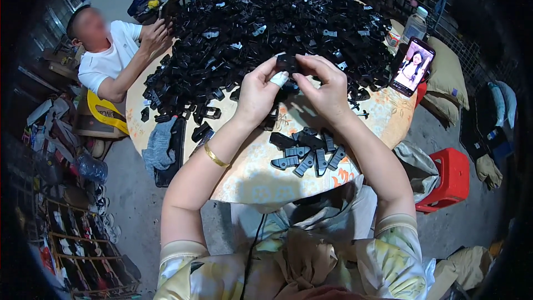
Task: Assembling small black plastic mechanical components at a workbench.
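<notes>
Both of my hands are raised over the round table (250, 175) and pinch one small black plastic part (288, 63) between them. My left hand (257, 91) has a white wrap on its thumb tip and a gold bangle on the wrist. My right hand (326, 88) grips the part from the right. Behind them lies a large heap of similar black plastic parts (261, 28). Below my hands, several black parts (308, 153) sit in a small group on the patterned tablecloth.
A person in a white shirt (108, 55) sits at the table's left with a hand in the heap. A phone (411, 66) with a lit screen stands at the right, beside a plastic bottle (415, 24). A red stool (449, 178) stands on the floor at right.
</notes>
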### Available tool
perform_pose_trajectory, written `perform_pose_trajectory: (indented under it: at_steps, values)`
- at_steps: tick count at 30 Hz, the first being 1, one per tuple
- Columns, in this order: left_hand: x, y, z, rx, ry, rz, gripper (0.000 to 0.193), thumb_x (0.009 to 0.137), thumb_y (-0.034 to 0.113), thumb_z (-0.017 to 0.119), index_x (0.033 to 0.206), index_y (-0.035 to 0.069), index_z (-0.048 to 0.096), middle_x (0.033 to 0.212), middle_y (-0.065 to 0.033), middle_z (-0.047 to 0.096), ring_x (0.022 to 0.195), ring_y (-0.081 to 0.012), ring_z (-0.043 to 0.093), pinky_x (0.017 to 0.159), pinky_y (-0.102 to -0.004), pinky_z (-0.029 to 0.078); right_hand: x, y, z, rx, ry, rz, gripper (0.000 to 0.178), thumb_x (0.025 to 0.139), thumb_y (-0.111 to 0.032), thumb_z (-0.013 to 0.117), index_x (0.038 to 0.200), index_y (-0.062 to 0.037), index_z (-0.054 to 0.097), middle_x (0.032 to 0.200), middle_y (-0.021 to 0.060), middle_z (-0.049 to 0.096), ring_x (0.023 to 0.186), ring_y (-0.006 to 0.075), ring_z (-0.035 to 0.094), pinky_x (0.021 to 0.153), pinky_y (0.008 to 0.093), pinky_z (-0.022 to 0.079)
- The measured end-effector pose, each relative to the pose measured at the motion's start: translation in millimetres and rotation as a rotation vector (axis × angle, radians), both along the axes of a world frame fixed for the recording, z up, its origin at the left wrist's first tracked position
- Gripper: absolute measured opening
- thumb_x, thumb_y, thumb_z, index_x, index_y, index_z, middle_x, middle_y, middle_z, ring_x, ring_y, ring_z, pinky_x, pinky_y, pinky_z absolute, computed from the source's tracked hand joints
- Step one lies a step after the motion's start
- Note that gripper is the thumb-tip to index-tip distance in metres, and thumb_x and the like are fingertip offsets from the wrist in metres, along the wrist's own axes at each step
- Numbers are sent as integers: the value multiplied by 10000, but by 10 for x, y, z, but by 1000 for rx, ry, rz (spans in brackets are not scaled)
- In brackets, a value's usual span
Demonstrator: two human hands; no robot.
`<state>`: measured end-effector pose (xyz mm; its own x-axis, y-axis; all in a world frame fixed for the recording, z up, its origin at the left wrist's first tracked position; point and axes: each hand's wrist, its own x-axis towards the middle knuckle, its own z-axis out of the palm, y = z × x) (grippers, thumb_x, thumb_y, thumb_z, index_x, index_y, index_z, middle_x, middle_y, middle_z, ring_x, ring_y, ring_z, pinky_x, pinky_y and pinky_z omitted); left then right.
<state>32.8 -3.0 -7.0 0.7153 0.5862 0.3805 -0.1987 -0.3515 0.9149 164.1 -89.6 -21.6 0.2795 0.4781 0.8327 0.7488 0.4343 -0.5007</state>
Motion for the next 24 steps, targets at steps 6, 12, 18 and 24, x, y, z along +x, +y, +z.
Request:
perform_pose_trajectory:
  at_steps: [6, 12, 18, 24]
  values:
    - [3, -77, 50, -260, -106, 0, 320, 862, 74, 595, 1149, -38, 509, 974, -62, 622, 880, -94, 590, 785, -210, 479, -118, -12, 32, 89, -265, -67, 366, 699, 24, 668, 1058, -11, 601, 932, 136, 640, 809, 246, 638, 701, 307, 509]
    - [-101, -136, 174, -295, -115, -71, 274, 878, 76, 556, 1129, -23, 513, 883, -75, 635, 803, -102, 615, 673, -233, 502, 36, -4, 25, -29, 165, 169, 317, 779, -31, 651, 1086, 3, 579, 941, 77, 655, 821, 113, 618, 730, 250, 496]
    - [-149, -249, -26, 797, 392, -244, 284, 843, 218, 579, 1034, 8, 568, 839, -176, 606, 747, -319, 574, 703, -377, 465, 376, 134, -184, -269, -231, -178, 145, 780, -82, 630, 918, -43, 655, 852, 107, 638, 775, 235, 615, 695, 306, 491]
    - [7, -232, 64, 722, 574, -352, 266, 830, 258, 572, 927, 19, 638, 864, -156, 616, 829, -329, 558, 776, -394, 438, 354, 182, -367, -442, -461, -245, 143, 735, -122, 619, 840, -31, 655, 903, 133, 583, 855, 307, 574, 732, 381, 486]
